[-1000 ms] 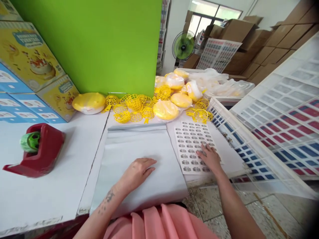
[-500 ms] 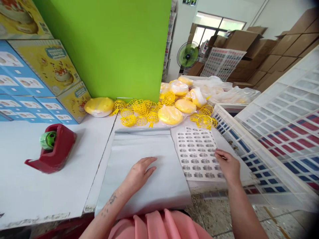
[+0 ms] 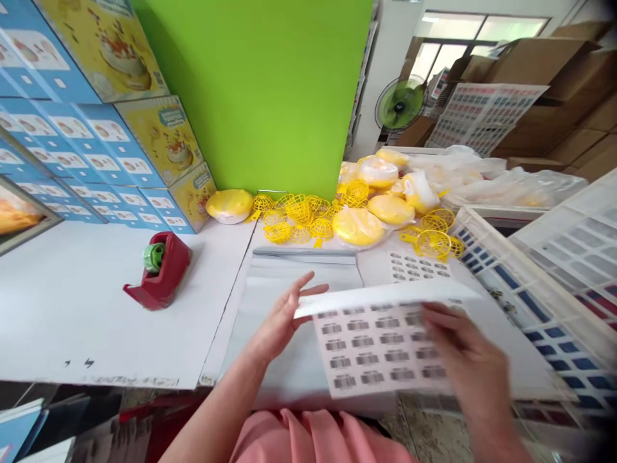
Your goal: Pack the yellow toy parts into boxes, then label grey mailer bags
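A sheet of barcode labels (image 3: 364, 357) is lifted off the table and bent over, its white back folded along the top. My right hand (image 3: 470, 360) is closed on the sheet's right side, slightly blurred. At the sheet's left end, my left hand (image 3: 284, 318) has the edge between its thumb and fingers, some of them stretched out behind the paper. Beneath both lies a flat grey mailing bag (image 3: 270, 276). Another barcode label sheet (image 3: 414, 265) rests on the table behind the lifted one, partly covered by it.
A red tape dispenser (image 3: 166, 273) stands at left, near stacked blue and yellow boxes (image 3: 178, 148). Yellow plastic baskets (image 3: 299, 212) and bagged yellow items (image 3: 359, 226) line the back by a green panel (image 3: 255, 96). White crates (image 3: 501, 263) flank the right side.
My right hand has raised a barcode label sheet from the table and carried it left over the grey bag. My left hand has come up to its left edge. The view has turned left.
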`<state>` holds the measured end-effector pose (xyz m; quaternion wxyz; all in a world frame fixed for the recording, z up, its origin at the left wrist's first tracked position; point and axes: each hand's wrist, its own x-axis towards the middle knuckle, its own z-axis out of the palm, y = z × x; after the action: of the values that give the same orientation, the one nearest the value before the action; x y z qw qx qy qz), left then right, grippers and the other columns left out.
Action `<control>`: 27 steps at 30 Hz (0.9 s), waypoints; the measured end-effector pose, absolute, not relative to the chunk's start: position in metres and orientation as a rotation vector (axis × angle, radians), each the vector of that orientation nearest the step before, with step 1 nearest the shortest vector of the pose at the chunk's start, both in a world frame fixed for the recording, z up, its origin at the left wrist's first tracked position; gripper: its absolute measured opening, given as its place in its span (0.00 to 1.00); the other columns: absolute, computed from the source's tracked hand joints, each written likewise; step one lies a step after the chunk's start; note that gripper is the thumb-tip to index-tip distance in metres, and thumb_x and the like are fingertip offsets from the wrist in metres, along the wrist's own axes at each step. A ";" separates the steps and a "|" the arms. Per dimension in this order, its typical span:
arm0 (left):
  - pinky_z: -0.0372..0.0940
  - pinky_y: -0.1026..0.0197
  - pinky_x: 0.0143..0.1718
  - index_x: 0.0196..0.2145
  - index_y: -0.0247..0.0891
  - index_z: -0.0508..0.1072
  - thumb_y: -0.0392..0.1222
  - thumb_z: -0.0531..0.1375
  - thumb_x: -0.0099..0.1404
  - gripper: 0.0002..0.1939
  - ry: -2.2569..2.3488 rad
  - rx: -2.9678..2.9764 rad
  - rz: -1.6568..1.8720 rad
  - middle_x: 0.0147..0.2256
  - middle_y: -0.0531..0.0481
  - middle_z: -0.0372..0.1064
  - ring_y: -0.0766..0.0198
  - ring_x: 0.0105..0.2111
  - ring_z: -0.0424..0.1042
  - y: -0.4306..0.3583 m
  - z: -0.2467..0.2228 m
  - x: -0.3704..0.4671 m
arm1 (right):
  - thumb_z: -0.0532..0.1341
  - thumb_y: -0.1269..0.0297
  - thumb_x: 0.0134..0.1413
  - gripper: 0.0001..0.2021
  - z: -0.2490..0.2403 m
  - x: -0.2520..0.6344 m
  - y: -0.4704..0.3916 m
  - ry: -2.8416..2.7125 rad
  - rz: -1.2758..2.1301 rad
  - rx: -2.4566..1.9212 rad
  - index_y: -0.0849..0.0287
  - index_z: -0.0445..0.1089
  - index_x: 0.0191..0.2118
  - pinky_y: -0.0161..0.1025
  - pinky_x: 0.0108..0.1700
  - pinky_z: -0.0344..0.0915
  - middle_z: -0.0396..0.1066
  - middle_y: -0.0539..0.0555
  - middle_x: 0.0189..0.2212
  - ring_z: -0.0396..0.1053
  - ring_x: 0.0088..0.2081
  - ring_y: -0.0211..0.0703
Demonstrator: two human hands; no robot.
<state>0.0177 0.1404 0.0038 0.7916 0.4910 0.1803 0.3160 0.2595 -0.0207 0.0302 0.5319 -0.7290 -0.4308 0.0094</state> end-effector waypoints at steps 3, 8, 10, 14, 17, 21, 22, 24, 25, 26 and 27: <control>0.66 0.52 0.47 0.59 0.42 0.63 0.64 0.61 0.57 0.38 0.466 1.131 0.718 0.54 0.39 0.68 0.48 0.50 0.70 0.147 0.011 0.003 | 0.62 0.60 0.55 0.07 0.001 0.241 -0.012 -1.150 0.194 -1.649 0.53 0.76 0.34 0.39 0.40 0.74 0.75 0.55 0.44 0.74 0.44 0.46; 0.67 0.57 0.43 0.45 0.38 0.74 0.59 0.62 0.59 0.25 0.660 1.248 0.787 0.43 0.44 0.76 0.55 0.41 0.74 0.148 0.003 -0.008 | 0.61 0.60 0.56 0.08 -0.018 0.234 -0.004 -1.257 0.383 -1.676 0.51 0.76 0.39 0.38 0.41 0.74 0.72 0.56 0.47 0.72 0.47 0.46; 0.66 0.58 0.42 0.42 0.36 0.75 0.56 0.59 0.64 0.20 0.722 1.249 0.812 0.38 0.46 0.77 0.58 0.38 0.74 0.147 -0.001 -0.005 | 0.61 0.59 0.55 0.10 -0.014 0.237 0.003 -1.298 0.330 -1.716 0.50 0.76 0.42 0.41 0.42 0.74 0.69 0.57 0.51 0.68 0.53 0.50; 0.66 0.58 0.43 0.41 0.36 0.75 0.55 0.58 0.65 0.19 0.770 1.291 0.819 0.36 0.47 0.77 0.59 0.37 0.74 0.145 0.001 0.001 | 0.62 0.56 0.54 0.14 0.008 0.244 0.029 -1.258 0.111 -1.695 0.50 0.73 0.46 0.44 0.43 0.71 0.60 0.57 0.59 0.59 0.59 0.54; 0.67 0.55 0.43 0.42 0.34 0.75 0.55 0.57 0.65 0.20 0.781 1.349 0.801 0.36 0.45 0.76 0.56 0.38 0.74 0.147 0.006 -0.001 | 0.63 0.57 0.54 0.10 0.028 0.244 0.048 -1.233 0.220 -1.572 0.52 0.71 0.41 0.37 0.32 0.68 0.71 0.55 0.43 0.70 0.39 0.44; 0.65 0.47 0.50 0.58 0.38 0.61 0.51 0.57 0.67 0.26 0.948 1.539 0.996 0.49 0.40 0.71 0.52 0.48 0.70 0.148 0.016 -0.010 | 0.63 0.60 0.54 0.05 0.038 0.232 0.058 -1.146 0.373 -1.499 0.54 0.71 0.34 0.31 0.20 0.52 0.62 0.44 0.20 0.53 0.19 0.32; 0.62 0.45 0.53 0.61 0.40 0.57 0.48 0.58 0.66 0.28 1.031 1.712 1.120 0.54 0.39 0.66 0.51 0.53 0.66 0.148 0.020 -0.012 | 0.63 0.61 0.54 0.04 0.038 0.227 0.058 -1.129 0.377 -1.490 0.54 0.71 0.34 0.31 0.19 0.51 0.59 0.43 0.18 0.51 0.18 0.32; 0.55 0.42 0.59 0.61 0.43 0.56 0.40 0.59 0.66 0.28 1.108 2.204 1.337 0.59 0.39 0.59 0.51 0.61 0.57 0.147 0.032 -0.013 | 0.63 0.62 0.54 0.04 0.037 0.218 0.056 -1.120 0.392 -1.483 0.54 0.73 0.36 0.31 0.19 0.49 0.55 0.42 0.16 0.49 0.18 0.32; 0.51 0.41 0.61 0.60 0.44 0.58 0.37 0.58 0.67 0.26 1.066 2.466 1.361 0.60 0.41 0.58 0.51 0.62 0.54 0.146 0.040 -0.012 | 0.63 0.62 0.55 0.05 0.037 0.213 0.055 -1.126 0.398 -1.477 0.53 0.73 0.37 0.30 0.19 0.49 0.54 0.41 0.15 0.49 0.18 0.31; 0.46 0.39 0.63 0.59 0.44 0.60 0.35 0.57 0.67 0.24 0.978 2.673 1.320 0.59 0.42 0.60 0.51 0.63 0.53 0.145 0.048 -0.010 | 0.63 0.62 0.55 0.05 0.038 0.209 0.052 -1.140 0.401 -1.470 0.53 0.73 0.38 0.30 0.19 0.50 0.55 0.41 0.15 0.49 0.17 0.31; 0.43 0.38 0.64 0.58 0.44 0.61 0.34 0.56 0.68 0.22 0.884 2.811 1.246 0.57 0.44 0.63 0.53 0.61 0.57 0.144 0.056 -0.007 | 0.63 0.63 0.55 0.05 0.040 0.205 0.049 -1.160 0.393 -1.461 0.52 0.73 0.38 0.30 0.19 0.51 0.58 0.42 0.16 0.50 0.17 0.31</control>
<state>-0.0068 0.1443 0.0564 -0.0288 0.8782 0.2763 0.3894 0.2054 0.0491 0.0401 0.5792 -0.6247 -0.4959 0.1682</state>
